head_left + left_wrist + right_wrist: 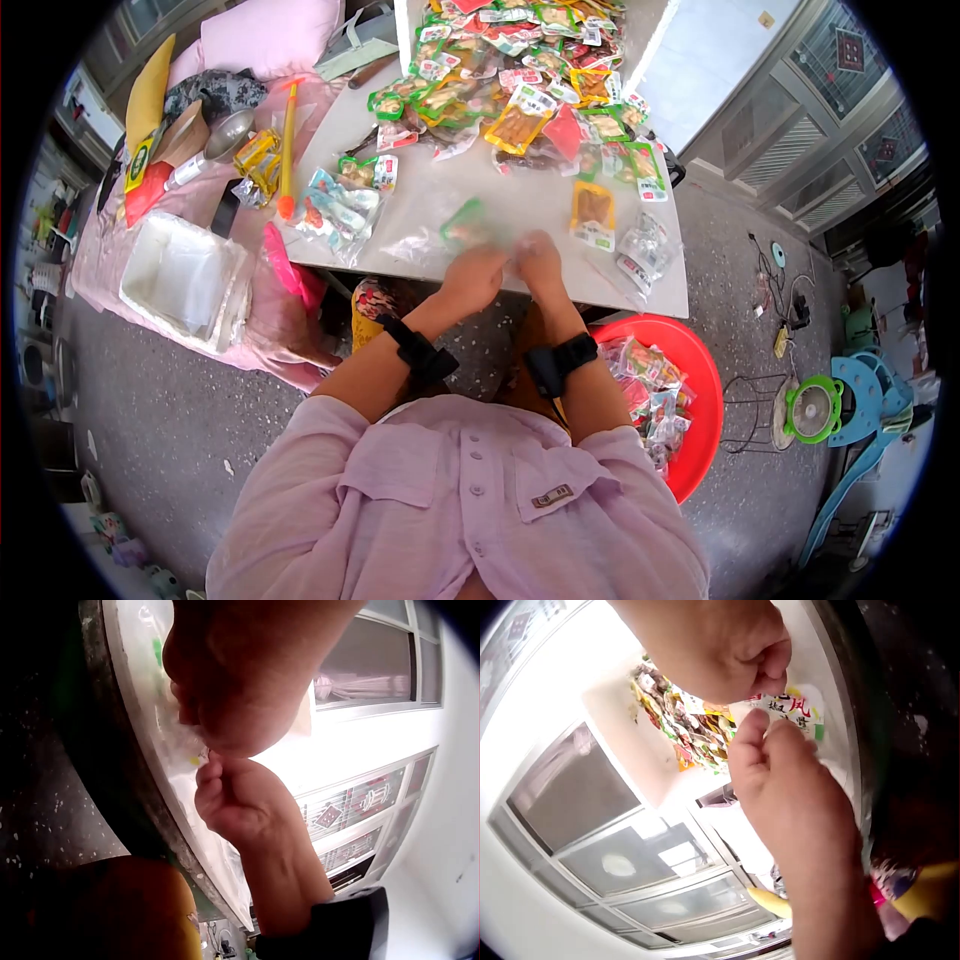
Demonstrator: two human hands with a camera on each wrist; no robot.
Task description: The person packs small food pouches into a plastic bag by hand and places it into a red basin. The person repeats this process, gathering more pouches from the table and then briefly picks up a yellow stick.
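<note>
A clear plastic bag [410, 245] lies at the table's front edge, with a blurred green-edged food packet [464, 224] in it. In the right wrist view, the packet [808, 712] shows red and black printed characters. My left hand [475, 279] pinches the bag's edge with curled fingers. Close beside it, my right hand [539, 265] also pinches the plastic, knuckles bent. The left wrist view has the left hand [240, 682] large above and the right hand [244, 799] facing it, fingertips nearly meeting. Most of the gripped plastic is hidden by the fingers.
A heap of food packets [520, 60] fills the back of the table [420, 185]. A yellow packet [593, 213] and clear bags [645, 250] lie at right. Bagged packets [340, 212] lie at left. A red basin [708, 400] stands below right, a white tub [180, 270] at left.
</note>
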